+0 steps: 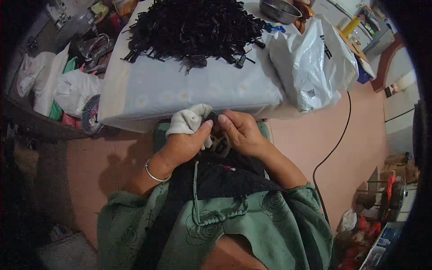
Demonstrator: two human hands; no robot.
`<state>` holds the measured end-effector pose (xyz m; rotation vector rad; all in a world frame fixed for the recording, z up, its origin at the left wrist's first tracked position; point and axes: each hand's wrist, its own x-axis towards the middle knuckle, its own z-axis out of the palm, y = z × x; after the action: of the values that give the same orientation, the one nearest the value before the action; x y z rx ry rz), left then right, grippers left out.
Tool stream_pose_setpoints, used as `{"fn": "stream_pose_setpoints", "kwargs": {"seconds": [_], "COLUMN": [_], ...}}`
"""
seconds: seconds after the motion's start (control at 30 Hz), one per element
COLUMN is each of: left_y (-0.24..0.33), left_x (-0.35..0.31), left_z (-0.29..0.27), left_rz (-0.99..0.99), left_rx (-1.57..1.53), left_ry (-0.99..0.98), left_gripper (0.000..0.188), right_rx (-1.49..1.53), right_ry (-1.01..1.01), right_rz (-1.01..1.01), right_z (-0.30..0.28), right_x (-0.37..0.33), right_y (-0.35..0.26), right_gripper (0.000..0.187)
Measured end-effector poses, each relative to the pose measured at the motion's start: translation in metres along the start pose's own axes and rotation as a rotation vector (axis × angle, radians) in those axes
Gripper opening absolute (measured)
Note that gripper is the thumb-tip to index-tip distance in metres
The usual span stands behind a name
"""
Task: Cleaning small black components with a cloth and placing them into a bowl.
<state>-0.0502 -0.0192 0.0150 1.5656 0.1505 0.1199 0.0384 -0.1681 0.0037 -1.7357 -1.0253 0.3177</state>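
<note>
Both my hands meet over my lap, just below the table's front edge. My left hand (186, 143), with a silver bangle at its wrist, is closed, and a bunched white cloth (185, 121), perhaps a glove, covers its fingers. Between the two thumbs sits a small black part (214, 117), mostly hidden by the fingers. My right hand (244, 133) pinches that part from the other side, thumb against curled fingers. On the table (180, 94), a big heap of similar-looking small black parts (193, 31) is piled up, some with thin pins sticking out.
A large white plastic bag (299, 67) stands at the table's right side, near a metal bowl (280, 11). A black cable (335, 148) runs over the floor at right. White bags (76, 92) crowd the left shelf.
</note>
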Motion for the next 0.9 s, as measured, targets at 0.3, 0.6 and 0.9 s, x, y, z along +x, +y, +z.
{"fn": "stream_pose_setpoints", "kwargs": {"seconds": [0.3, 0.6, 0.9], "left_y": [-0.004, -0.027, -0.014], "left_x": [-0.001, 0.014, 0.0], "left_z": [0.006, -0.005, -0.004], "left_rz": [0.531, 0.303, 0.177], "left_rx": [0.684, 0.258, 0.2], "left_ry": [0.178, 0.097, 0.149], "left_gripper": [0.026, 0.023, 0.018], "right_rx": [0.477, 0.487, -0.033], "right_ry": [-0.001, 0.05, 0.093], "right_rz": [0.186, 0.231, -0.111], "right_z": [0.023, 0.014, 0.001], "right_x": [-0.002, -0.002, -0.004], "right_y": [0.013, 0.014, 0.007], "right_gripper": [0.031, 0.026, 0.014]}}
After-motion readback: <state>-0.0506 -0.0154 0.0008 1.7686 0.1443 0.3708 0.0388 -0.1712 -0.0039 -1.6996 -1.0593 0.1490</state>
